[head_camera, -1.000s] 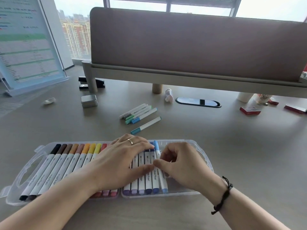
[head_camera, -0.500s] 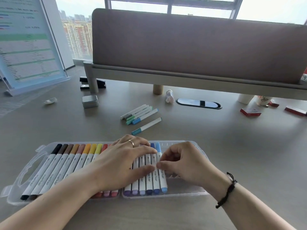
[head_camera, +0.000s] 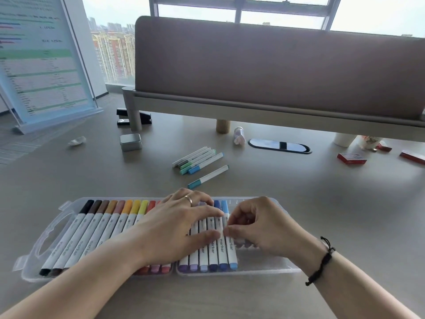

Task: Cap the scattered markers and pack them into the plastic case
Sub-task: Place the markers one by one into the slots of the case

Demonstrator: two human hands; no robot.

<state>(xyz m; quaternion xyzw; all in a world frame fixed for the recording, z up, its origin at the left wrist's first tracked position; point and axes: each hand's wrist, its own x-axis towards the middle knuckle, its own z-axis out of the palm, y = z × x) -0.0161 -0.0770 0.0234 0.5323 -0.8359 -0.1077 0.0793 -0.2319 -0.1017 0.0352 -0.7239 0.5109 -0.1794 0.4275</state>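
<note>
A clear plastic case (head_camera: 277, 270) lies open on the desk with a row of capped markers in it, running from black on the left to blue. My left hand (head_camera: 174, 229) lies flat across the middle of the row and presses on the markers. At the right end of the row, the curled fingers and thumb of my right hand (head_camera: 259, 226) pinch the light blue marker (head_camera: 231, 253). The case floor to the right of it holds no markers. Behind the case lie several loose capped markers (head_camera: 197, 160) and one teal marker (head_camera: 208, 176) on its own.
A small metal tin (head_camera: 130, 142), a black stapler (head_camera: 138, 116) and crumpled paper (head_camera: 77, 141) sit at the back left. A desk divider (head_camera: 276, 72) overhangs the back. A cable grommet (head_camera: 279, 146), a small bottle (head_camera: 239, 135) and red boxes (head_camera: 351, 158) lie beyond.
Both hands stay on the row of markers in the case. My right fingertips have shifted only slightly at the light blue marker. The loose markers have not moved.
</note>
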